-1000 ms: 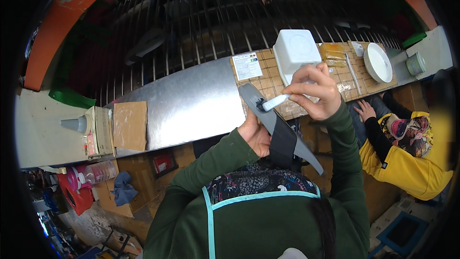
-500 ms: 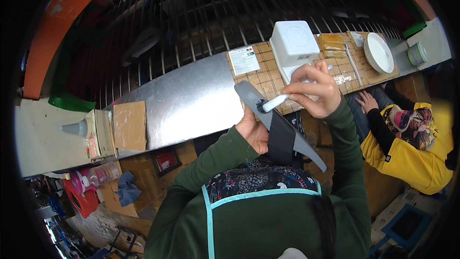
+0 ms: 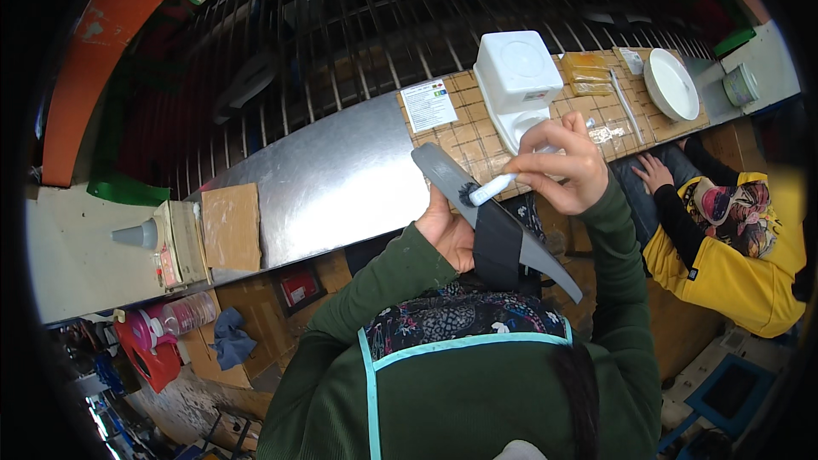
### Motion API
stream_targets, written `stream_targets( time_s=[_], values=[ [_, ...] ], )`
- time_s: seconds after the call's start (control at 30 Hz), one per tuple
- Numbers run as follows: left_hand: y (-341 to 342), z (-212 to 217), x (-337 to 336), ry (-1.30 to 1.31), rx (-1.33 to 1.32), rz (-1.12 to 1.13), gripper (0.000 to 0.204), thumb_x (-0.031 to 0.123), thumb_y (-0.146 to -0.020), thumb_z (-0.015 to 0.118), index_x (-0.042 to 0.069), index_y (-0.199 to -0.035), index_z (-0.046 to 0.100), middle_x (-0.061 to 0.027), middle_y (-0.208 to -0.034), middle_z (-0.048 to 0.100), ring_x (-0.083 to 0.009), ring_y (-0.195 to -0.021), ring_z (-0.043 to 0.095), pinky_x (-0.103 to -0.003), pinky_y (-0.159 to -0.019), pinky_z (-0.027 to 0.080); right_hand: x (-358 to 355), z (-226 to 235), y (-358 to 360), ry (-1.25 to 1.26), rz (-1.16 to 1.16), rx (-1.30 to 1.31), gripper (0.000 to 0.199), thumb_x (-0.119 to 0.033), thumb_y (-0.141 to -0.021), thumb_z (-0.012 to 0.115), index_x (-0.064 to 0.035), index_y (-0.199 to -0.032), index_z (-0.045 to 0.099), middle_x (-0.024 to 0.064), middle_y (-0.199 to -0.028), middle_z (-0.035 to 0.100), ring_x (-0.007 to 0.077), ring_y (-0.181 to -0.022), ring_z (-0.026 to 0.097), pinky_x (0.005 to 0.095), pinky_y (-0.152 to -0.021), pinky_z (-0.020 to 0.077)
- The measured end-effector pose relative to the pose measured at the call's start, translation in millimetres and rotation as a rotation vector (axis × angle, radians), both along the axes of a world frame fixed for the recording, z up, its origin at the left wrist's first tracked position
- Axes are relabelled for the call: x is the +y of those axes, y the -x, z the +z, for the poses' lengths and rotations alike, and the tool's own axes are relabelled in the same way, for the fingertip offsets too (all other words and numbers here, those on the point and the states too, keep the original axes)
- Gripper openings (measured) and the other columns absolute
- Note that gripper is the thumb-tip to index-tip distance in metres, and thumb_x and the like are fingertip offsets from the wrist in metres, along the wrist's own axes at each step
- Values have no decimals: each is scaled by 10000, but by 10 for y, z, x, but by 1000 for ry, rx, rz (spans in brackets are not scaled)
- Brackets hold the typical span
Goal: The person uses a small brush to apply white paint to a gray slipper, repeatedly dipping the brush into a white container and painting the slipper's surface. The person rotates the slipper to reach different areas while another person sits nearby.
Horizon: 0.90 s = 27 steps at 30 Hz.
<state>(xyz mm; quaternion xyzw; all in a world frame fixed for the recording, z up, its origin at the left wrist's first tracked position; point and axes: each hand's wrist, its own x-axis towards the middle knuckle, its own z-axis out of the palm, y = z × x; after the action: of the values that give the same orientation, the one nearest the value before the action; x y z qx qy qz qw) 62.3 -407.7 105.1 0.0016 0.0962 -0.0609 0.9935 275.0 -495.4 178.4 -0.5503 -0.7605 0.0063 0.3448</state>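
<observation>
My left hand [image 3: 446, 235] grips a slide sandal [image 3: 438, 165] from its left side. The sandal has a grey sole and a wide black strap, and it hangs tilted over my lap. In my right hand [image 3: 564, 167], pinched between thumb and fingers, is a small brush [image 3: 492, 190] with a white handle and dark bristles. Its bristles touch the sandal's grey sole just above the strap. Some of my left fingers are hidden behind the sandal. Just beyond my right hand stands a white plastic dispenser [image 3: 521, 66] with a base.
A metal bench [image 3: 332, 179] runs ahead, partly covered with taped cardboard. On it are a printed sheet [image 3: 429, 105], yellowish blocks [image 3: 586, 75], a white stick and a white bowl [image 3: 671, 85]. A cardboard piece [image 3: 231, 227] lies left. A co-worker in yellow [image 3: 734, 277] sits right.
The brush has shifted slightly on the sole, its handle tilting a little more. My right hand has barely moved. The bench appears slightly shifted in view.
</observation>
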Motion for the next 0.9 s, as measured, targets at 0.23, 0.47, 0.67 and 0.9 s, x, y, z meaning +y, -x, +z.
stream_targets(
  time_s=[0.23, 0.47, 0.67, 0.9],
  values=[
    [22, -52, 15, -43, 3, -2, 921, 819, -772, 329, 129, -1380, 384, -109, -1256, 566, -232, -1112, 601, -440, -894, 542, -66, 0, 21, 6, -17, 2, 206, -121, -674, 766, -112, -878, 739, 6, -823, 604, 150, -698, 444, 324, -686, 267],
    [19, -29, -4, -122, 16, 17, 926, 812, -786, 337, 130, -1413, 351, -103, -1306, 535, -225, -1150, 577, -442, -911, 531, -108, 21, 19, -8, -18, -6, 211, -128, -674, 768, -113, -881, 735, 8, -827, 604, 151, -700, 444, 328, -688, 264],
    [-8, -24, 6, -90, 17, 4, 908, 802, -804, 331, 133, -1418, 355, -104, -1324, 526, -228, -1166, 568, -443, -922, 523, -140, 31, 2, 12, -13, -6, 215, -136, -672, 768, -123, -884, 736, 9, -840, 613, 147, -702, 459, 333, -692, 258],
    [-3, 4, 2, -75, 16, 7, 918, 804, -796, 342, 134, -1424, 344, -113, -1324, 524, -229, -1167, 569, -440, -892, 543, -183, 69, -27, 54, 2, -25, 217, -132, -683, 760, -132, -899, 737, 6, -850, 619, 137, -725, 486, 334, -687, 248]
  ],
)
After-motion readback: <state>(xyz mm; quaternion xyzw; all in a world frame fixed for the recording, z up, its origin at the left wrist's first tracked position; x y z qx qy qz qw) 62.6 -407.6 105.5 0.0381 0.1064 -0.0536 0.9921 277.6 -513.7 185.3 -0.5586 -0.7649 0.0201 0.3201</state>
